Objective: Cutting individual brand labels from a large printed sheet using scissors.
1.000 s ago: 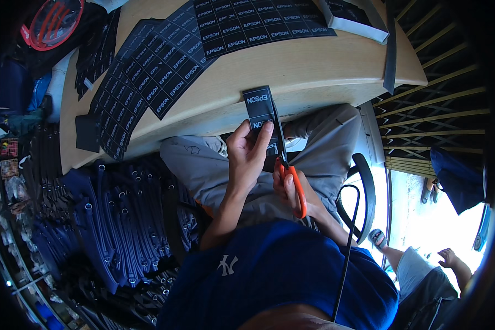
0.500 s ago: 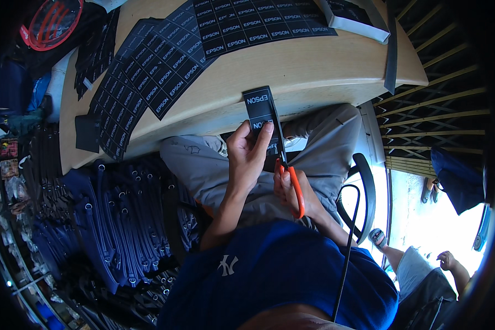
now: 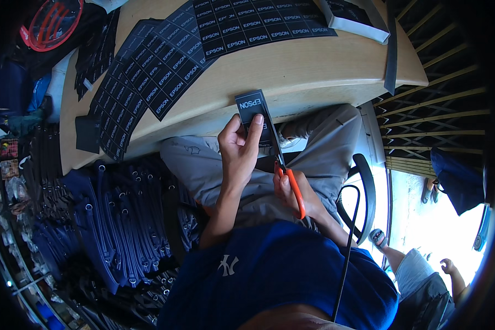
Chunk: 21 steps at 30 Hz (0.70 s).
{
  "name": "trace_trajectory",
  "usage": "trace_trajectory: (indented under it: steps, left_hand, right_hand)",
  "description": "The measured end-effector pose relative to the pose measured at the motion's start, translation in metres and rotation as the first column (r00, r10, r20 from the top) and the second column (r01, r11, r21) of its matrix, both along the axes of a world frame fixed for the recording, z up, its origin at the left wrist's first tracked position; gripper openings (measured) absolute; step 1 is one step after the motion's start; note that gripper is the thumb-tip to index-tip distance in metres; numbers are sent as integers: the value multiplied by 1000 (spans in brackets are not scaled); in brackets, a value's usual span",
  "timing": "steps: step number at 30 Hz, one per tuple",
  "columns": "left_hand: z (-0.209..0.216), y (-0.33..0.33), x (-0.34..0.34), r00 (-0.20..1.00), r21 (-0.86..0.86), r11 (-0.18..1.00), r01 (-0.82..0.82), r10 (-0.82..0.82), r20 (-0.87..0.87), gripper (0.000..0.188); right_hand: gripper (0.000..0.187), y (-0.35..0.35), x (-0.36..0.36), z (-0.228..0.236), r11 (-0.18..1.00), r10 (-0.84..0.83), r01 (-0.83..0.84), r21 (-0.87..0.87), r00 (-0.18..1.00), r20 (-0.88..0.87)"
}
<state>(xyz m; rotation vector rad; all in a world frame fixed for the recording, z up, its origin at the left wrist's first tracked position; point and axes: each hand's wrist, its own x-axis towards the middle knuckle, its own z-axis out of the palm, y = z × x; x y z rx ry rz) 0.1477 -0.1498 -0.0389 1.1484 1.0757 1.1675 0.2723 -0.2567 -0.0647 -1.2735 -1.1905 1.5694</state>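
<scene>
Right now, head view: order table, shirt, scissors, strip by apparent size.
1. Table
2. Shirt
3. Scissors and strip: unsure, not ranked; scissors look longer, strip wider but partly hidden by the left hand.

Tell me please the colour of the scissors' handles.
The scissors' handles are orange, best seen in the head view.

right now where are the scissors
The scissors are just right of centre in the head view, in the right grip, blades along the right edge of the black strip.

Left hand (image 3: 237,157) — farther left; thumb (image 3: 254,132) higher on strip (image 3: 251,104)
</scene>
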Motion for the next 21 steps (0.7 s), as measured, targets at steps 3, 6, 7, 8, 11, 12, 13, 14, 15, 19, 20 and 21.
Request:
trace_trajectory:
  steps: [3,6,7,8,11,12,13,14,15,19,20,21]
  left_hand:
    - [-2,-2,0,1000,27,1000,-10,10,6,13]
    - [-6,-5,2,1000,41,999,-7,6,12,11]
    - [-7,-5,2,1000,45,999,-2,2,4,11]
    - [-7,-6,2,1000,44,999,-2,2,4,11]
    - [-8,-6,2,1000,41,999,1,-2,17,10]
    - [-7,-6,2,1000,45,999,1,-2,21,10]
    - [-7,-6,3,1000,49,999,1,-2,24,10]
    - [-7,-6,2,1000,49,999,0,-2,24,10]
    - [-7,-6,2,1000,45,999,4,-5,24,10]
    - [-7,-6,0,999,50,998,25,-26,19,10]
    - [-8,-6,0,999,50,998,25,-26,19,10]
    - [-9,-6,0,999,50,998,28,-29,23,10]
  right_hand:
    - [39,-1,-1,3,1000,14,-14,-2,1000,0]
    - [37,-1,0,1,1000,22,-22,7,1000,7]
    - [38,-1,0,0,999,17,-17,29,1000,11]
    - [38,-1,0,0,999,17,-17,29,1000,11]
    - [45,0,2,0,999,32,-33,27,999,15]
    - [49,-1,2,-1,999,38,-38,38,999,9]
    - [53,-1,2,-3,998,44,-44,49,999,2]
    - [53,-1,3,-4,998,44,-44,48,999,2]
    - [56,-1,3,-5,996,53,-53,70,999,-2]
    - [59,0,3,-3,994,55,-55,96,998,8]
    - [59,1,3,-2,994,55,-56,96,998,8]
    - [59,1,3,0,994,52,-52,96,999,6]
